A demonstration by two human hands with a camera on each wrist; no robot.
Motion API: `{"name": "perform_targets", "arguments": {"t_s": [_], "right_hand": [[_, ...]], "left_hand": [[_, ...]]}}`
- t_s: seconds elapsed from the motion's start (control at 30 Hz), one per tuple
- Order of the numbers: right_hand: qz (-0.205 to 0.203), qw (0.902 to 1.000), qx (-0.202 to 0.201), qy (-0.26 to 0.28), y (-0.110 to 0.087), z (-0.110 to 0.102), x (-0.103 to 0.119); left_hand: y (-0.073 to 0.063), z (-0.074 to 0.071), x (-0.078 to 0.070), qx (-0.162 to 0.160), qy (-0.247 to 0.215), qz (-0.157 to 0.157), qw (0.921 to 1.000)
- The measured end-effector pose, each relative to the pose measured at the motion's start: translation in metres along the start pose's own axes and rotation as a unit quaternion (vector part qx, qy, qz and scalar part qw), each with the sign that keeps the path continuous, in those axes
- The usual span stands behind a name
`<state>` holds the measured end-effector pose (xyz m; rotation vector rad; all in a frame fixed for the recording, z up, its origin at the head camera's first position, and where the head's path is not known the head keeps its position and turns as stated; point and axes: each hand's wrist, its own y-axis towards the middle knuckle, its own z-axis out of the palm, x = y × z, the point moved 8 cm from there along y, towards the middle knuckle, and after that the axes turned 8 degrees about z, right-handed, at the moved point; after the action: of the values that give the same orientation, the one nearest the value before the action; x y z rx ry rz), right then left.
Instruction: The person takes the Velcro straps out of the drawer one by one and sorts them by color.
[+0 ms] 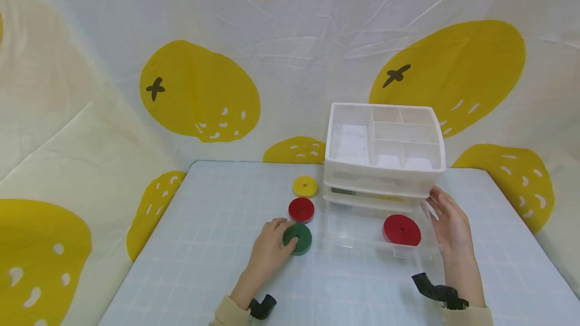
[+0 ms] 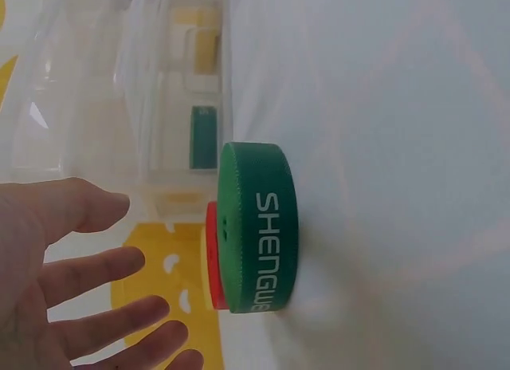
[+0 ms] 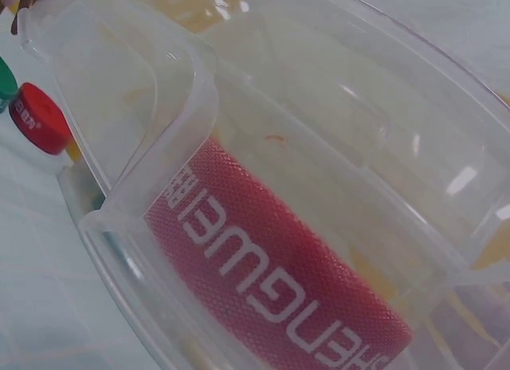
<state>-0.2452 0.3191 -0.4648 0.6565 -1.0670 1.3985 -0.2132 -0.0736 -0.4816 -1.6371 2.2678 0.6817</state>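
My left hand (image 1: 271, 243) reaches over a green roll of hook-and-loop tape (image 1: 302, 243), its fingers spread. In the left wrist view a gap shows between those fingers (image 2: 96, 274) and the green roll (image 2: 259, 226), which stands lettered side to the camera. Behind it on the table are a red roll (image 1: 301, 210) and a yellow roll (image 1: 305, 186). My right hand (image 1: 452, 220) touches the right side of a white drawer organizer (image 1: 385, 172), fingers extended. One clear drawer (image 1: 353, 225) is pulled out, with a larger red roll (image 1: 402, 230) inside.
Divided open compartments (image 1: 405, 132) top the organizer. Through its clear plastic a green piece (image 2: 203, 137) and a yellow piece (image 2: 206, 51) show. A pale checked cloth (image 1: 190, 265) covers the table, and a fabric backdrop (image 1: 290, 64) with yellow fruit prints rises behind it.
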Motion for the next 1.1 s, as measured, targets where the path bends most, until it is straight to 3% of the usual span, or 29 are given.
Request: {"name": "perform_targets", "arguments": {"t_s": [0.33,0.67,0.93,1.1], "right_hand": [[0.003,1.0,-0.001,0.005,0.002,-0.001,0.0],[0.004,0.9999,-0.002,0.012,0.0,0.0,0.0],[0.001,0.9999,0.001,0.013,0.0,0.0,0.0],[0.001,0.9999,-0.002,0.015,0.001,0.0,0.0]], "left_hand": [[0.01,-0.018,-0.011,-0.007,0.021,0.036,0.9991],[0.02,-0.038,-0.045,-0.028,0.031,0.11,0.993],[0.033,-0.048,-0.08,-0.048,0.049,0.204,0.9766],[0.041,-0.05,-0.101,-0.041,0.071,0.253,0.9639]]}}
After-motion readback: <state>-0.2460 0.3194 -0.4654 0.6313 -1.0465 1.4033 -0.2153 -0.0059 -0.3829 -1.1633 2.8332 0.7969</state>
